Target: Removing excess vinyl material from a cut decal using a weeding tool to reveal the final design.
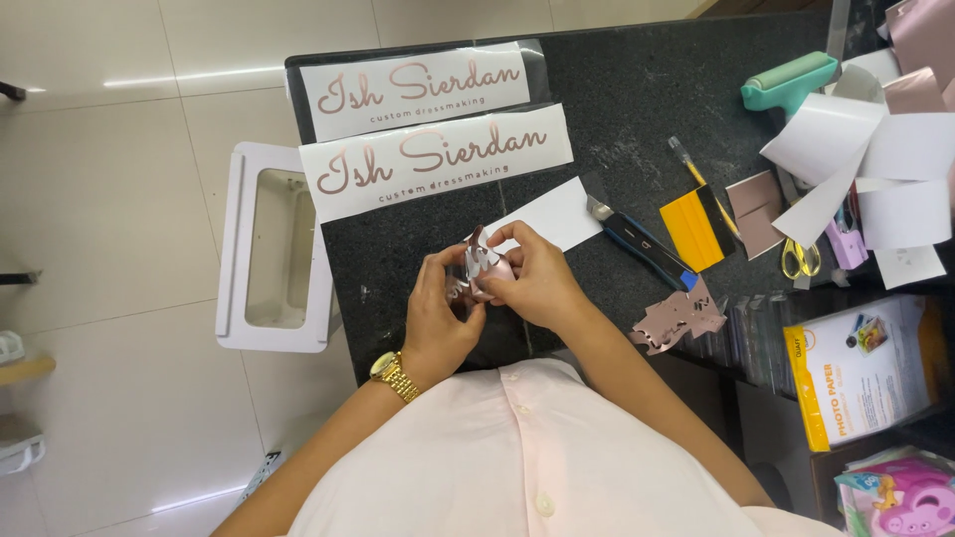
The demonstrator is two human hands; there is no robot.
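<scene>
My left hand [438,313], with a gold watch on its wrist, and my right hand [537,278] meet above the near edge of a black stone counter [617,109]. Together they pinch a small crumpled piece of shiny rose-gold vinyl with clear film [482,267]. A white paper strip [552,214] lies just beyond my fingers. Two long white strips with rose-gold script lettering [438,159] lie farther back on the counter.
A blue utility knife [642,244], a yellow squeegee [696,229], a pencil, yellow-handled scissors [799,259], a teal roller [791,82], curled white backing sheets [856,149] and rose-gold scraps [676,318] lie to the right. A white bin [274,249] stands on the tiled floor at left. Photo paper packs sit at lower right.
</scene>
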